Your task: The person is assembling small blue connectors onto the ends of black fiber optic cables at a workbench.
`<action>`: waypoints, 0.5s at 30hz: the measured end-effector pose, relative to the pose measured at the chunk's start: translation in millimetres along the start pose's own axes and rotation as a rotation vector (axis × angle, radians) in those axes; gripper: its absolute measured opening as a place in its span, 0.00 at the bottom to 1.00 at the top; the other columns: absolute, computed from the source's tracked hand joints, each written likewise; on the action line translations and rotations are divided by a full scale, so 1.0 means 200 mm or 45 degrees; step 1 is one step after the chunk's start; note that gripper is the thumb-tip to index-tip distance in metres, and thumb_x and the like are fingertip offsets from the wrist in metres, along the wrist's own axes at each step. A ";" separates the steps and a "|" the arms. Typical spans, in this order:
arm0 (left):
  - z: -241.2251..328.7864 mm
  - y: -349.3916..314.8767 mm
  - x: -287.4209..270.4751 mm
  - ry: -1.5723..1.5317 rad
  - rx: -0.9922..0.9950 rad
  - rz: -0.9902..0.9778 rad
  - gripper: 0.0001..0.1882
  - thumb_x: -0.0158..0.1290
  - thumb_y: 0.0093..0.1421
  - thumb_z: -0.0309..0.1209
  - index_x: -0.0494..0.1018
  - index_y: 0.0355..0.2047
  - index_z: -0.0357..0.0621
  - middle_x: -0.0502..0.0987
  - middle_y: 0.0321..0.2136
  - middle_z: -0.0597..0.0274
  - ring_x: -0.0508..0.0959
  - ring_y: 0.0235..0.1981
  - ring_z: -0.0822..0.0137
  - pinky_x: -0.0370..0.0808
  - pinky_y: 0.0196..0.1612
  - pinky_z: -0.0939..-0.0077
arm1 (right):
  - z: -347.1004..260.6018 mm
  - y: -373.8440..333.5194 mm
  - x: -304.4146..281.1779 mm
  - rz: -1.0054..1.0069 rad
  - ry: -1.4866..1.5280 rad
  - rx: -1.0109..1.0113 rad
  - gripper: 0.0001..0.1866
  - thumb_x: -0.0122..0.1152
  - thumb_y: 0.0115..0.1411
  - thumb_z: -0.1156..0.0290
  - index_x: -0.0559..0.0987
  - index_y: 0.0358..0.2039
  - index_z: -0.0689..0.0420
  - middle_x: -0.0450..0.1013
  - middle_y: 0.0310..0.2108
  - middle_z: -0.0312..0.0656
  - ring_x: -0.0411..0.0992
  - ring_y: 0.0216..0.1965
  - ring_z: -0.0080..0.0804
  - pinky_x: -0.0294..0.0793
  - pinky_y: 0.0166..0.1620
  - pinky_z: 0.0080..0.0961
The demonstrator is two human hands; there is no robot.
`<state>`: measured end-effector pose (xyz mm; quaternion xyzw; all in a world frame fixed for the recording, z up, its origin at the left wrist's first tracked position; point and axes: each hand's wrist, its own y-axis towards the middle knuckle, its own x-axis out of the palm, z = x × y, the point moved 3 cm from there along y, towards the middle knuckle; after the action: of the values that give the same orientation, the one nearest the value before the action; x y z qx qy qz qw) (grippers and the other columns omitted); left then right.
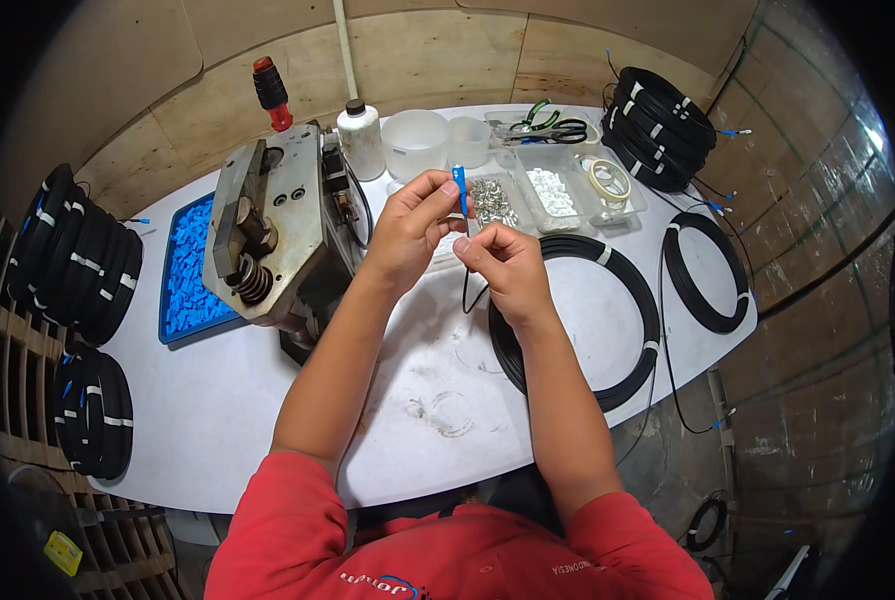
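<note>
Over the middle of the table, my left hand (415,225) pinches a small blue cable connector (460,178) upright between thumb and fingers. Just below and to the right, my right hand (508,262) has thumb and forefinger closed on the thin black cable (467,290) under the connector. From there the cable loops down toward a large black cable coil (623,383), which lies flat beside my right forearm. The exact grip at the connector's lower end is partly hidden by my fingers.
A metal press (288,210) stands left, beside a tray of blue connector parts (190,265). Behind are a white bottle (362,140), plastic tubs (415,140), trays of small metal (493,200) and white parts (553,192), and scissors (558,131). Cable coils (658,130) sit around the table's edges.
</note>
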<state>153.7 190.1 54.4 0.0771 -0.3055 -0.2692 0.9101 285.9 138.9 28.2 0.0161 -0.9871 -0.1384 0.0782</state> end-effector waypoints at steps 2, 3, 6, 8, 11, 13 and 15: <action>0.00 0.00 0.00 -0.011 -0.012 0.014 0.09 0.49 0.66 0.33 0.72 0.39 0.40 0.75 0.34 0.64 0.74 0.37 0.72 0.71 0.41 0.75 | 0.01 0.00 0.00 -0.009 -0.005 0.000 0.08 0.67 0.57 0.71 0.77 0.24 0.58 0.68 0.20 0.25 0.58 0.22 0.09 0.57 0.26 0.12; 0.00 0.00 0.00 0.000 -0.008 0.015 0.09 0.49 0.65 0.33 0.72 0.39 0.40 0.75 0.34 0.64 0.74 0.37 0.72 0.71 0.41 0.75 | 0.00 0.00 0.00 -0.004 0.002 0.002 0.08 0.66 0.58 0.71 0.77 0.24 0.58 0.68 0.20 0.25 0.59 0.22 0.10 0.57 0.26 0.12; 0.00 0.00 -0.01 0.030 -0.008 0.011 0.08 0.50 0.65 0.32 0.72 0.39 0.42 0.75 0.34 0.63 0.74 0.38 0.71 0.71 0.42 0.74 | -0.01 0.00 0.01 0.003 0.006 0.007 0.09 0.66 0.58 0.71 0.77 0.24 0.59 0.69 0.21 0.25 0.60 0.23 0.10 0.58 0.26 0.12; 0.00 0.00 -0.02 0.049 -0.010 0.005 0.07 0.51 0.64 0.32 0.71 0.40 0.43 0.75 0.34 0.62 0.74 0.38 0.71 0.71 0.43 0.72 | -0.01 0.00 0.01 0.006 0.003 0.011 0.09 0.66 0.58 0.70 0.78 0.24 0.59 0.70 0.21 0.25 0.60 0.23 0.10 0.58 0.27 0.12; 0.00 0.00 -0.02 0.085 0.007 -0.023 0.07 0.51 0.64 0.32 0.71 0.39 0.43 0.75 0.33 0.62 0.74 0.38 0.71 0.71 0.43 0.73 | -0.02 -0.01 0.02 -0.058 -0.013 0.002 0.08 0.66 0.59 0.70 0.78 0.25 0.59 0.70 0.21 0.26 0.60 0.23 0.10 0.59 0.27 0.11; 0.00 0.00 -0.01 0.064 -0.011 -0.033 0.07 0.51 0.64 0.32 0.71 0.39 0.43 0.75 0.33 0.63 0.74 0.37 0.71 0.70 0.43 0.73 | -0.01 -0.01 0.01 -0.083 -0.043 -0.005 0.08 0.66 0.59 0.70 0.79 0.26 0.59 0.70 0.21 0.26 0.61 0.23 0.10 0.59 0.27 0.11; 0.01 0.00 0.00 0.043 -0.014 -0.024 0.07 0.51 0.64 0.32 0.71 0.38 0.43 0.75 0.33 0.63 0.74 0.37 0.71 0.70 0.43 0.73 | -0.02 -0.01 0.00 -0.073 -0.042 0.002 0.08 0.66 0.59 0.70 0.79 0.26 0.59 0.70 0.21 0.26 0.61 0.23 0.10 0.59 0.27 0.11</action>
<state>153.2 190.6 55.4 0.0795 -0.2878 -0.2780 0.9130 286.3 136.3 30.9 0.0420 -0.9875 -0.1401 0.0581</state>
